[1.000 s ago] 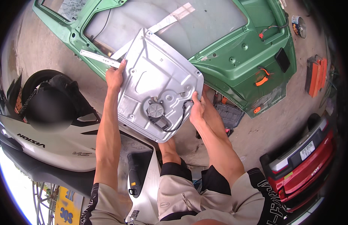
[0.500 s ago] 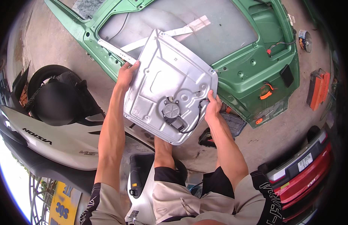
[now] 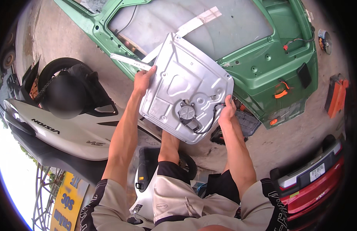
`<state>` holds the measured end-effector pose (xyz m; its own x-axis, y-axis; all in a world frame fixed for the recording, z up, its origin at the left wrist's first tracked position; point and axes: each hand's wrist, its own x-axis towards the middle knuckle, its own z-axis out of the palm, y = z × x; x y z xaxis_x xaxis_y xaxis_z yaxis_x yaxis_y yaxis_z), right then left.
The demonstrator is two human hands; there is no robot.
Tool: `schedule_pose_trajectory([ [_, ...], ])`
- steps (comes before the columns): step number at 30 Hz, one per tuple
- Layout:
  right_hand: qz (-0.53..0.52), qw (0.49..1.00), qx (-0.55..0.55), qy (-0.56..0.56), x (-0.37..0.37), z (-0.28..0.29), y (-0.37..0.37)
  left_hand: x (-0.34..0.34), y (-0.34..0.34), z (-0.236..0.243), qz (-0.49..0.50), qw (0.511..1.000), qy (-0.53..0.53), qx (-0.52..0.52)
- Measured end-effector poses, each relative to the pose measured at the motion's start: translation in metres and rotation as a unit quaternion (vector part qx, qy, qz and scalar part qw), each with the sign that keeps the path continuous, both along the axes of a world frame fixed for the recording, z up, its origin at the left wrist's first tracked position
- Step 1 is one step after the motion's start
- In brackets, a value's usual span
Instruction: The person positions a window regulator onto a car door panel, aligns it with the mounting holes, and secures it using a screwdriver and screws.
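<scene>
Between my hands is a silver window regulator panel (image 3: pixel 172 90), held tilted in front of me. A round motor (image 3: pixel 187 112) with black wiring sits on its lower part. My left hand (image 3: pixel 143 80) grips the left edge, close to where a metal rail (image 3: pixel 128 61) sticks out past the panel. At the lower right edge, by the wiring, my right hand (image 3: pixel 227 111) is closed on the panel with the thumb on its face. Beyond the panel lies a green car door (image 3: pixel 240 86), partly hidden by it.
A black phone-like slab (image 3: pixel 304 75) and an orange-handled tool (image 3: pixel 281 94) lie on the door. An open dark tool case (image 3: pixel 246 122) is beside it. A motorbike (image 3: pixel 70 134) stands left, a red car (image 3: pixel 317 192) right. An orange-and-grey box (image 3: pixel 336 96) sits on the floor.
The surroundings have shifted rightward and slightly down in the picture. The panel has moved right too, and its lower edge appears slightly higher. Both hands keep their grip.
</scene>
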<state>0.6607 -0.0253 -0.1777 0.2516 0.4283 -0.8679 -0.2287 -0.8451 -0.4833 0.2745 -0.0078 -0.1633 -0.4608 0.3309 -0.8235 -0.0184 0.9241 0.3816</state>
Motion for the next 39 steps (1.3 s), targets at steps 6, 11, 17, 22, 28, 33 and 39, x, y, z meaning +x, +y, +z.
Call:
schedule_pose_trajectory([
  [6,-0.035,0.998,0.009,0.05,0.004,-0.003,0.002,0.001,-0.001,0.007,-0.157,0.982,0.084,-0.055],
  [11,-0.023,0.999,0.03,0.02,0.012,-0.018,-0.005,-0.004,0.046,0.027,-0.295,0.906,0.291,0.089],
  [17,-0.025,0.999,0.015,0.044,0.007,-0.015,-0.003,-0.039,0.115,-0.037,-0.341,0.936,0.06,0.064],
  [22,-0.036,0.998,-0.002,0.057,0.002,0.0,0.006,-0.046,0.115,-0.07,-0.183,0.962,-0.2,-0.025],
  [28,-0.048,0.996,-0.01,0.07,0.002,0.0,0.003,-0.044,0.104,-0.08,-0.237,0.951,-0.196,0.037],
  [33,-0.073,0.996,-0.013,0.046,-0.012,0.006,-0.005,-0.022,0.123,-0.051,-0.305,0.952,-0.028,0.0],
  [39,-0.038,0.999,0.0,0.004,-0.029,0.008,0.004,-0.034,0.134,-0.045,-0.348,0.931,0.087,-0.062],
])
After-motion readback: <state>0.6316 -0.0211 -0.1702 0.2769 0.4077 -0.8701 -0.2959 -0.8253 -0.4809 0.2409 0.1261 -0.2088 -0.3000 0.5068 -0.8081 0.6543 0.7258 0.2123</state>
